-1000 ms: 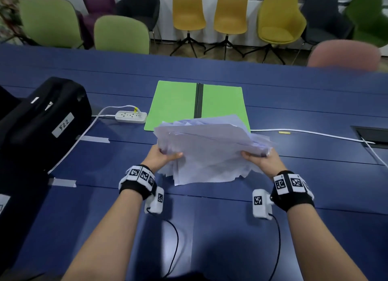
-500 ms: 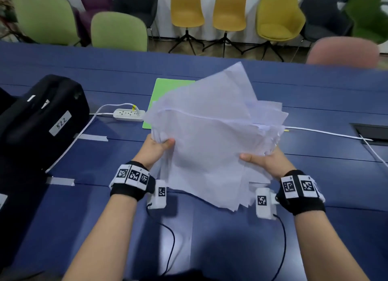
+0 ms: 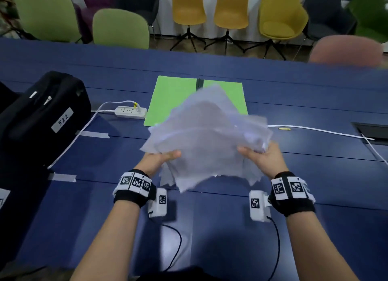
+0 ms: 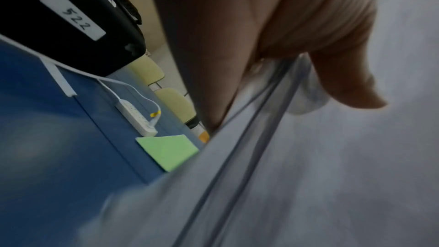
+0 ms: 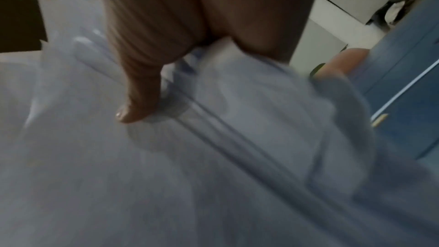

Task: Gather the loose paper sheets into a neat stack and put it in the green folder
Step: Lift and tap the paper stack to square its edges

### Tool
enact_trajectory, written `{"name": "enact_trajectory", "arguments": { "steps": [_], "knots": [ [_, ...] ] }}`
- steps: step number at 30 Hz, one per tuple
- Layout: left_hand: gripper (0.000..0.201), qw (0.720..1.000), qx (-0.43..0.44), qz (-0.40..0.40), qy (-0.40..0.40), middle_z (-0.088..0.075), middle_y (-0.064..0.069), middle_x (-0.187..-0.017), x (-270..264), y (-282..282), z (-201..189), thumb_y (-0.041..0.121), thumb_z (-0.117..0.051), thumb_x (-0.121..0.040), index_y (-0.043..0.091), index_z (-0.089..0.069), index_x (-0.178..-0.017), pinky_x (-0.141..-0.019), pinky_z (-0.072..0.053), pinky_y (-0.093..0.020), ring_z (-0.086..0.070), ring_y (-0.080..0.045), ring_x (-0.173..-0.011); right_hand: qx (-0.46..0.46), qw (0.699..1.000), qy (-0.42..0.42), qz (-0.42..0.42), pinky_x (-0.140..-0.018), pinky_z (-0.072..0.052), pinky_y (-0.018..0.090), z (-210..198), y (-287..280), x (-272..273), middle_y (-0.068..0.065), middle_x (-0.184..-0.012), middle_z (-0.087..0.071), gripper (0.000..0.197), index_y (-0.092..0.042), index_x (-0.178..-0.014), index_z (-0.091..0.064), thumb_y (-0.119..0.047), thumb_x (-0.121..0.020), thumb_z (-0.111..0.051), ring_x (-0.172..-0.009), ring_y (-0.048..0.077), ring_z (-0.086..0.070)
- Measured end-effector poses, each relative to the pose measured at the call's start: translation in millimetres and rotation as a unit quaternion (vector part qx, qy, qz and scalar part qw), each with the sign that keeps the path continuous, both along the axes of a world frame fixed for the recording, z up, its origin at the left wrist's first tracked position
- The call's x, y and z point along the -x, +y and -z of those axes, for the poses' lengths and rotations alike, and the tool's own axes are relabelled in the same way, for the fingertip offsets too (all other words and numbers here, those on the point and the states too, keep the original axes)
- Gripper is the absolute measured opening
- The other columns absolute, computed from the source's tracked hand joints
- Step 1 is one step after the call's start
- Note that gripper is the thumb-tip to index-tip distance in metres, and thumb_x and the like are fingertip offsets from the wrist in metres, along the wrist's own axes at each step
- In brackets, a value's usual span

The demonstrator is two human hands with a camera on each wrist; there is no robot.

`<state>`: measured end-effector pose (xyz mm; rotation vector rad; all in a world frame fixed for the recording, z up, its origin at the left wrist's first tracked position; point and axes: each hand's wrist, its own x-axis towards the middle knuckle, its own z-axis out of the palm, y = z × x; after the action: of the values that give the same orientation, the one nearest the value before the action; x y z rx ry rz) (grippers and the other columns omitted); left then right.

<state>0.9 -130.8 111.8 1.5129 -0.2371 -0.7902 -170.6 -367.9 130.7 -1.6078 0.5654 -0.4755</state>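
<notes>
Head view showed the worktop (image 3: 294,104) with the green folder (image 3: 174,98) lying open, nothing in it. The paper sheets (image 3: 207,142) were gathered but ragged, held above the worktop; squaring and filing remained. The left hand (image 3: 156,161) and right hand (image 3: 262,157) each pinched a side edge.

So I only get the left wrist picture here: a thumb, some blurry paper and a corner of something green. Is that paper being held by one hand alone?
Observer: No. In the head view the right hand grips the far side of the paper sheets, while the left hand holds the near side.
Operator: And the green thing?
Observer: It is the green folder, lying open and flat on the table, beyond the sheets.
Operator: Are the sheets tidy yet?
Observer: No. Their corners stick out unevenly, as the right wrist view shows too.
</notes>
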Motion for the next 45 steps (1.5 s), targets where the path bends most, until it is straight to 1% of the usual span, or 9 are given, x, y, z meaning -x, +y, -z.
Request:
{"name": "enact_trajectory", "arguments": {
  "steps": [3, 5, 11, 15, 18, 23, 29, 36, 45],
  "knots": [
    [0.041, 0.998, -0.022, 0.035, -0.056, -0.065, 0.008, -0.054, -4, -7, -3, 0.01, -0.083, -0.068, -0.009, -0.047, -0.063, -0.06, -0.048, -0.016, -0.061, -0.001, -0.054, 0.019, 0.999, 0.025, -0.023, -0.074, -0.05, 0.011, 9, -5, 4, -0.022, -0.085, -0.073, 0.041, -0.023, -0.097, -0.065, 0.007, -0.071, -0.075, -0.084, -0.006, -0.068],
    [0.025, 0.996, -0.009, 0.048, -0.07, -0.074, 0.006, -0.084, -10, -11, -11, -0.006, -0.075, -0.072, 0.011, -0.067, -0.088, -0.075, -0.054, -0.019, -0.069, -0.005, -0.081, 0.028, 0.998, 0.031, -0.041, -0.083, -0.053, 0.019, 10, -13, 4, -0.011, -0.098, -0.074, 0.043, -0.019, -0.104, -0.067, 0.004, -0.069, -0.077, -0.095, 0.005, -0.069],
    [0.035, 0.99, -0.033, 0.085, -0.11, -0.071, 0.018, -0.085, -21, -25, -23, -0.004, -0.062, -0.085, 0.03, -0.061, -0.094, -0.079, -0.053, -0.016, -0.067, 0.007, -0.077, -0.016, 0.994, 0.064, -0.082, -0.087, -0.054, 0.03, 2, -30, 5, 0.005, -0.105, -0.071, 0.05, 0.003, -0.116, -0.061, 0.01, -0.068, -0.074, -0.098, 0.017, -0.067],
    [0.034, 0.992, -0.028, 0.081, -0.096, -0.067, 0.015, -0.097, -23, -28, -24, -0.001, -0.061, -0.086, 0.028, -0.057, -0.104, -0.071, -0.05, -0.006, -0.065, 0.01, -0.079, 0.006, 0.994, 0.078, -0.08, -0.098, -0.049, 0.035, -1, -27, -2, -0.005, -0.103, -0.071, 0.04, -0.017, -0.108, -0.065, 0.006, -0.077, -0.07, -0.095, 0.007, -0.068],
    [0.032, 0.987, -0.032, 0.099, -0.118, -0.067, 0.008, -0.105, -26, -32, -28, 0.005, -0.064, -0.086, 0.024, -0.059, -0.112, -0.084, -0.052, -0.016, -0.065, 0.0, -0.09, 0.048, 0.993, 0.093, -0.054, -0.1, -0.047, 0.038, 1, -29, -17, -0.005, -0.106, -0.068, 0.033, -0.03, -0.101, -0.062, -0.008, -0.08, -0.072, -0.096, 0.009, -0.066],
    [0.01, 0.985, -0.059, -0.027, -0.16, -0.066, -0.01, -0.091, -19, -45, -21, 0.006, -0.062, -0.087, 0.01, -0.066, -0.096, -0.081, -0.049, -0.035, -0.061, -0.02, -0.08, 0.094, 0.985, 0.119, 0.087, -0.085, -0.054, 0.036, -3, -32, -37, 0.006, -0.099, -0.069, 0.028, -0.017, -0.093, -0.065, -0.031, -0.073, -0.078, -0.092, 0.021, -0.066],
    [0.021, 0.987, 0.004, -0.161, -0.002, -0.066, -0.002, -0.093, -13, -23, 5, 0.003, -0.056, -0.092, 0.006, -0.058, -0.112, -0.078, -0.055, -0.031, -0.064, -0.016, -0.08, 0.038, 0.964, 0.234, 0.119, -0.096, -0.039, 0.029, 29, -40, -3, 0.004, -0.131, -0.05, 0.09, -0.021, -0.148, -0.024, -0.037, -0.076, -0.075, -0.119, 0.018, -0.051],
    [0.04, 0.933, -0.134, -0.308, 0.126, -0.06, -0.007, -0.116, 19, 9, 88, 0.007, -0.063, -0.087, -0.001, -0.052, -0.125, -0.089, -0.048, -0.033, -0.06, -0.024, -0.1, -0.222, 0.884, 0.41, 0.045, -0.076, -0.057, 0.047, 137, 33, 35, 0.006, -0.146, -0.041, 0.113, -0.032, -0.148, -0.002, -0.048, -0.067, -0.079, -0.106, 0.025, -0.059],
    [0.044, 0.935, -0.161, -0.121, 0.293, -0.064, -0.026, -0.115, 41, 95, 134, -0.009, -0.064, -0.081, -0.013, -0.05, -0.123, -0.066, -0.061, -0.037, -0.066, -0.034, -0.095, -0.146, 0.901, 0.396, 0.106, -0.087, -0.049, 0.036, 156, 46, 30, 0.009, -0.114, -0.06, 0.049, -0.006, -0.119, -0.053, -0.02, -0.078, -0.076, -0.093, 0.026, -0.058]
  ]
}}
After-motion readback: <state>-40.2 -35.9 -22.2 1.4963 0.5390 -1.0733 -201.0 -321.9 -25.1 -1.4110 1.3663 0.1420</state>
